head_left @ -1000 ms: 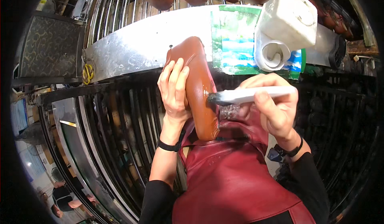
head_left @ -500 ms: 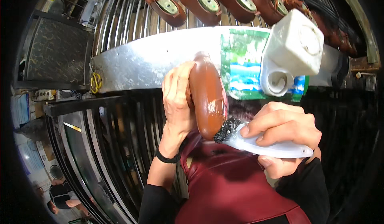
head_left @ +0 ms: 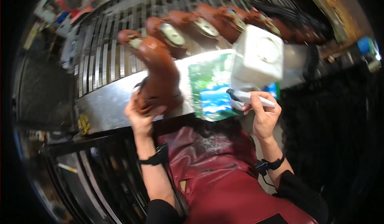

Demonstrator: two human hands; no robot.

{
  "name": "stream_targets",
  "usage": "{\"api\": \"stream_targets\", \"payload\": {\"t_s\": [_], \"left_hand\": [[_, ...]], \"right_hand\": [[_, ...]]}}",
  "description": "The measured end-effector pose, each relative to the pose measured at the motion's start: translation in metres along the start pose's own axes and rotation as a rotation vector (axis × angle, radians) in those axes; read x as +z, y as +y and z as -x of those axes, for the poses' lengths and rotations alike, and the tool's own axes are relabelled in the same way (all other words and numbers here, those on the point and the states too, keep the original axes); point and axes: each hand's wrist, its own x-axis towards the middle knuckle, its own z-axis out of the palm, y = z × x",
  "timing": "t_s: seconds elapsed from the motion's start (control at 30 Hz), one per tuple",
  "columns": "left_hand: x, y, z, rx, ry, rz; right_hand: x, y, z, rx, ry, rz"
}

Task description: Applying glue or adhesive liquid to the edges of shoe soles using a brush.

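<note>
My left hand point(head_left: 140, 118) is closed around a brown leather shoe point(head_left: 162, 78), which is tilted up above the metal ledge and smeared by motion. My right hand point(head_left: 265, 116) grips a white-handled brush point(head_left: 258, 98) with dark bristles, pointing left. Its bristle end is over the green, white and blue packet point(head_left: 212, 72), just below a white plastic container point(head_left: 260, 56) with a square body. Nothing shows the bristles touching the shoe, which is well apart to the left.
Several brown shoes point(head_left: 172, 34) stand in a row on the slatted metal rack point(head_left: 98, 66) beyond the ledge point(head_left: 106, 108). A yellow-handled tool point(head_left: 83, 124) hangs at the ledge's left end. A dark red apron point(head_left: 216, 180) covers my lap; dark bars lie on the left.
My left hand has moved the shoe forward and left, away from my body and toward the rack. My right hand has drawn the brush off the shoe, to beside the white container. My view has shifted.
</note>
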Motion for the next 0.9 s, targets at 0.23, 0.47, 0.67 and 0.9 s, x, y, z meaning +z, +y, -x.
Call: {"api": "stream_targets", "payload": {"t_s": [0.23, 0.47, 0.67, 0.9], "left_hand": [[0.018, -0.013, 0.092, -0.091, 0.021, 0.13], [0.025, -0.019, 0.128, -0.208, -0.117, -0.008], [0.036, -0.01, 0.131, -0.292, -0.122, 0.087], [0.039, -0.008, 0.125, -0.342, -0.123, 0.307]], "right_hand": [[-0.027, 0.022, 0.003, -0.122, 0.131, 0.432], [-0.024, 0.003, -0.002, 0.425, 0.247, -0.275], [-0.003, -0.016, -0.026, 0.526, -0.053, -0.531], [0.004, -0.035, 0.023, 0.373, -0.202, -0.244]]}}
